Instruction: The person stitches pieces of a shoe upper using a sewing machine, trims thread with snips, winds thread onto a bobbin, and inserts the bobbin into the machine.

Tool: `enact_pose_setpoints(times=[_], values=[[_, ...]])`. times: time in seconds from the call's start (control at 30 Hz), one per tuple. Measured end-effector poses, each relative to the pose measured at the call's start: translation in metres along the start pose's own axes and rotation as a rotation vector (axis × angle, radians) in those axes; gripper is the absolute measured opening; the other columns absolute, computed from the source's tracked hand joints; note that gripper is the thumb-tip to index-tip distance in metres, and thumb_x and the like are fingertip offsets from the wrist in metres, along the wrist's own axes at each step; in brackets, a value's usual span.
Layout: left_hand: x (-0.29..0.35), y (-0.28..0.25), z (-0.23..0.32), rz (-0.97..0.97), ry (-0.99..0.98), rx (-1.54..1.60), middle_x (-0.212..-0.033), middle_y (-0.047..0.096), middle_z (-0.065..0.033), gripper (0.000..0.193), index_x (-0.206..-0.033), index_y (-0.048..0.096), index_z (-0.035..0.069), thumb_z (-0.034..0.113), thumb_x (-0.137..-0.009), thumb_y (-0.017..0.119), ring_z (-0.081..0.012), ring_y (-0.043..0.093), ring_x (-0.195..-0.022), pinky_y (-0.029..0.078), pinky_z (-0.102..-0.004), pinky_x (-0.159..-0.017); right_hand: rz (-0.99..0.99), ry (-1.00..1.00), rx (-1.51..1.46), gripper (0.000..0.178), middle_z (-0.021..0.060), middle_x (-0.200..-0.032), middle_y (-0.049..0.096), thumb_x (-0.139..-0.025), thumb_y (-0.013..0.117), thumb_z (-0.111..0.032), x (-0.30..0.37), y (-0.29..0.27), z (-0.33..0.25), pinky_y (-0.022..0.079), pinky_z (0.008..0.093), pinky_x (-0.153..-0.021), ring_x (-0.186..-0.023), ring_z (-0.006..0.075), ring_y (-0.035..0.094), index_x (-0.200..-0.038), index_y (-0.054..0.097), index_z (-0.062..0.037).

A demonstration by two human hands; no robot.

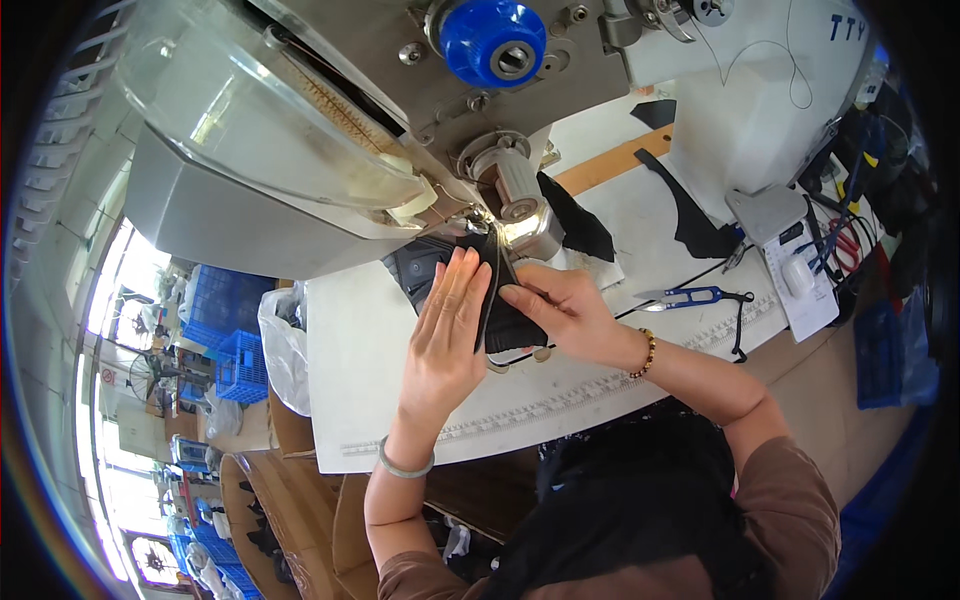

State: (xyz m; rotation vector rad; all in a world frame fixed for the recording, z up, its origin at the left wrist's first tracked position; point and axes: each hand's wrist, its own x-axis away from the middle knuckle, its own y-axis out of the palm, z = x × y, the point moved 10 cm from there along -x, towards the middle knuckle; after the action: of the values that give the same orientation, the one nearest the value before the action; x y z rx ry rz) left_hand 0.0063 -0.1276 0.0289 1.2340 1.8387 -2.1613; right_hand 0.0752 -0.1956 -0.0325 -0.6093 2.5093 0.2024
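A black leather-like piece (pixel 518 328) with a raised seam lies under the needle area of a sewing machine (pixel 410 50). My left hand (pixel 447 325) rests flat on its left part, fingers stretched out and pointing at the needle. From the right, my right hand (pixel 570 312) grips the piece's edge between thumb and fingers. Light from the machine falls on the spot just beyond my fingertips, beside the metal roller foot (pixel 518 195). The part of the piece under my left palm is hidden.
On the white table (pixel 390 400), blue-handled thread snips (pixel 690 297) lie to the right, near a printed ruler strip. Black cut pieces (pixel 690 215) lie behind them. Farther right is a white card (pixel 800 290) with tools. A plastic bag (pixel 287 345) hangs at the left edge, above cardboard boxes (pixel 300 510).
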Motion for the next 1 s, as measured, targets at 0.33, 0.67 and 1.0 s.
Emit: enact_pose_setpoints(times=[0.33, 0.67, 1.0], values=[[-0.002, 0.007, 0.015, -0.063, -0.080, -0.154, -0.126, 0.046, -0.0210, 0.049, -0.119, 0.047, -0.008, -0.007, -0.070, 0.053, -0.0336, 0.046, -0.117, 0.040, -0.0430, -0.097, -0.030, -0.080, 0.040, 0.018, 0.0133, -0.057, 0.043, -0.085, 0.052, -0.007, 0.001, 0.000, -0.010, 0.035, 0.0322, -0.046, -0.048, 0.0261, 0.042, -0.072, 0.043, 0.0008], [0.013, 0.008, 0.000, 0.257, 0.002, -0.109, -0.119, 0.053, -0.0198, 0.048, -0.115, 0.051, -0.006, -0.005, -0.068, 0.058, -0.0355, 0.050, -0.113, 0.041, -0.0441, -0.095, 0.178, -0.099, 0.358, 0.020, 0.0116, -0.060, 0.056, -0.087, 0.050, -0.021, -0.038, -0.070, -0.023, 0.039, 0.0328, -0.048, -0.052, 0.0259, 0.054, -0.081, 0.057, -0.0033], [0.012, -0.004, -0.019, 0.211, 0.009, 0.118, -0.116, 0.057, -0.0139, 0.051, -0.109, 0.059, -0.001, -0.009, -0.059, 0.060, -0.0293, 0.053, -0.112, 0.043, -0.0411, -0.096, 0.072, 0.446, 0.071, 0.043, 0.0015, -0.053, 0.050, -0.081, 0.057, -0.035, -0.065, -0.056, 0.047, 0.033, 0.0267, -0.048, -0.050, 0.0074, 0.042, -0.060, 0.059, 0.0026]])
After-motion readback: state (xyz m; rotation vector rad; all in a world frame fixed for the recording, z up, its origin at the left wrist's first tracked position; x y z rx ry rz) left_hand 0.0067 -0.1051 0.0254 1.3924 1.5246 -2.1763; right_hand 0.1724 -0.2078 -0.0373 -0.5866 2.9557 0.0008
